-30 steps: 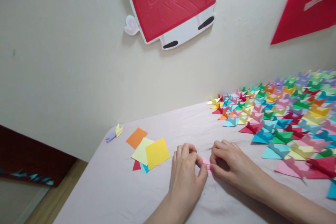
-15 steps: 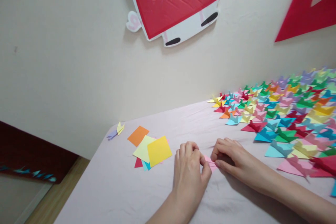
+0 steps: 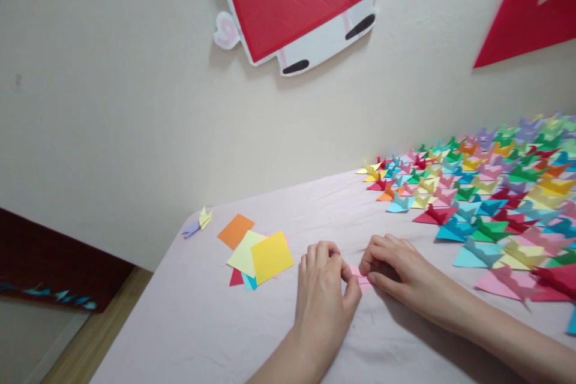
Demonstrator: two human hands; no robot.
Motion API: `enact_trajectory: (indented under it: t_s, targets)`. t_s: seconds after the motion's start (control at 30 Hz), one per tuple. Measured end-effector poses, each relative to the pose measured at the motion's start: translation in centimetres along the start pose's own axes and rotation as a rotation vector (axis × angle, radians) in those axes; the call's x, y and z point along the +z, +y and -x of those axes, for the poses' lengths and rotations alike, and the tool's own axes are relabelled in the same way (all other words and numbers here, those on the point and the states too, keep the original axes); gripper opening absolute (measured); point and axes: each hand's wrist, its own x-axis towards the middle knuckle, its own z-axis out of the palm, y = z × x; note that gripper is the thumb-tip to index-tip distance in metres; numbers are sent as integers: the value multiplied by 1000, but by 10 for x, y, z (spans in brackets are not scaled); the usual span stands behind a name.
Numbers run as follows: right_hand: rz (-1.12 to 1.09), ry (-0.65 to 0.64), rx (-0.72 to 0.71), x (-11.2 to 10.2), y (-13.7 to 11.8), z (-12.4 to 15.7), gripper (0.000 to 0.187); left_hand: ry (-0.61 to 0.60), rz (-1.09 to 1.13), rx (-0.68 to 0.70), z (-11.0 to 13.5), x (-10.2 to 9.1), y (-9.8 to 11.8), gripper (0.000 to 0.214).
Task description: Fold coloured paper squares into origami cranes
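A small pink piece of paper [image 3: 360,276] lies on the pale pink tablecloth [image 3: 202,324] between my two hands. My left hand [image 3: 324,294] has its fingers curled and pinches the paper's left side. My right hand [image 3: 396,267] is also curled, its fingertips pressed on the paper's right side. Most of the paper is hidden under my fingers. Just left of my hands lies a loose stack of coloured paper squares [image 3: 258,255], yellow on top and orange at the back.
Many folded paper figures [image 3: 486,204] in several colours cover the right part of the table up to the wall. A yellow and a purple folded figure [image 3: 198,222] sit near the table's far left corner. Red posters [image 3: 297,0] hang on the wall. Wooden floor [image 3: 90,342] shows at left.
Both hands stay on the pink paper with only small finger shifts. The view has drifted slightly; nothing else has moved.
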Motion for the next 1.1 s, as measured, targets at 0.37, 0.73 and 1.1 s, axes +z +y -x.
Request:
enact_trajectory:
  t_s: [0.37,0.73,1.1]
  targets:
    - [37,4,32,1,-5,1,17,-21,37,-19,1,-2,0,17]
    - [117,85,62,10,-13,1,10,-29,102,-46,0,-3,-1,15]
    - [52,99,44,10,-10,3,18,-38,77,-58,3,-3,2,21]
